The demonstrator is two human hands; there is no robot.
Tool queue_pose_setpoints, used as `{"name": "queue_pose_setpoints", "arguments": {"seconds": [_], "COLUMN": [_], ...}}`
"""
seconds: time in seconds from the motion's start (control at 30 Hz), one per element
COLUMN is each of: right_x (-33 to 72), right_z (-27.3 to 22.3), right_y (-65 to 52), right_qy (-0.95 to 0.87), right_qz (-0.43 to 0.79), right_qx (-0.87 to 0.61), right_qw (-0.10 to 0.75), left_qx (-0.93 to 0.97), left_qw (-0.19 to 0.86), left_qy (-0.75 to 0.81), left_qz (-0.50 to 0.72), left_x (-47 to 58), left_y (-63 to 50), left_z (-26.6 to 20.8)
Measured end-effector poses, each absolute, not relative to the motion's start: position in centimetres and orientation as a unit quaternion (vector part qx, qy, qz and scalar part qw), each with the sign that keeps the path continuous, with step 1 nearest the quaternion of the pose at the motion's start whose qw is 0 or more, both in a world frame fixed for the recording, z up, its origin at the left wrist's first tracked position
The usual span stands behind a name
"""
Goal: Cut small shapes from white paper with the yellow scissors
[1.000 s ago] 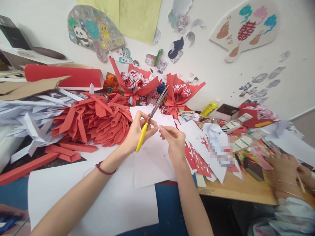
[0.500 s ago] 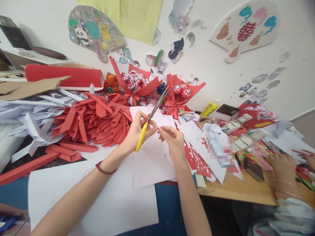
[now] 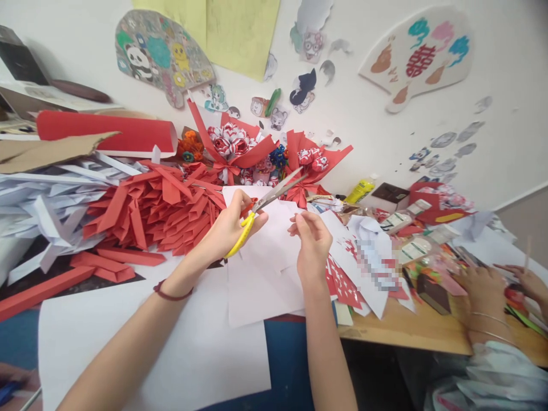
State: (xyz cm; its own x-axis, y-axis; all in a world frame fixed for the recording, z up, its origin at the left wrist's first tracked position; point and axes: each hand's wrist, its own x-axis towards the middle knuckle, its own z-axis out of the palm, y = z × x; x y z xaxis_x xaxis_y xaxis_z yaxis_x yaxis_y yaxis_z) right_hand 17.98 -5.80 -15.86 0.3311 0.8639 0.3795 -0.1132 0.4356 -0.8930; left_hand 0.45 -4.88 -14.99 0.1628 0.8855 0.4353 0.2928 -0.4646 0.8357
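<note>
My left hand [image 3: 233, 222] is wrapped round a pair of scissors [image 3: 245, 235] with yellow and red handles. The blades point up and to the right, slightly parted. To the right, apart from the scissors, my right hand [image 3: 311, 240] is raised with its fingertips pinched together; whatever they hold, if anything, is too small to make out. Beneath both hands lie white paper sheets [image 3: 261, 291]. A heap of folded red paper strips [image 3: 171, 217] is just left of my left hand, and a larger white sheet [image 3: 171, 342] spreads under my left forearm.
Folded white strips [image 3: 55, 200] and a red paper roll [image 3: 107, 134] lie at the left. Red-wrapped paper-flower bouquets [image 3: 231, 142] stand against the wall. At the right are a yellow bottle [image 3: 360, 189], a dark box [image 3: 433, 292] and another person's hand [image 3: 482, 288] on the wooden table [image 3: 398, 328].
My hands were close together with fingertips nearly touching; now they are apart, the right one shifted right. The scissors have tilted further to the right, and their blades have parted.
</note>
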Motion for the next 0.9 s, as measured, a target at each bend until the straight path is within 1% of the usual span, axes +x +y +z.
{"name": "queue_pose_setpoints", "arguments": {"seconds": [0.13, 0.3, 0.5, 0.67, 0.9], "right_x": [18.4, 18.5, 18.1, 18.0, 18.1], "right_z": [-15.8, -15.7, -15.7, -15.5, -15.8], "right_y": [-5.6, -5.7, -5.8, -5.8, -5.8], "right_qy": [-0.446, -0.456, -0.461, -0.471, -0.489], "right_qz": [0.321, 0.312, 0.330, 0.329, 0.320], "right_qx": [-0.389, -0.390, -0.349, -0.350, -0.346], "right_qw": [0.739, 0.737, 0.746, 0.740, 0.734], "left_qx": [0.748, 0.764, 0.752, 0.741, 0.758], "left_qw": [0.213, 0.180, 0.189, 0.210, 0.223], "left_qy": [0.485, 0.490, 0.503, 0.495, 0.466], "left_qz": [0.401, 0.380, 0.383, 0.403, 0.399], "left_x": [0.3, 0.6, 0.6, 0.7, 0.6], "left_y": [-5.0, -4.8, -4.6, -4.9, -5.0], "left_z": [-14.9, -15.6, -16.0, -15.4, -15.2]}}
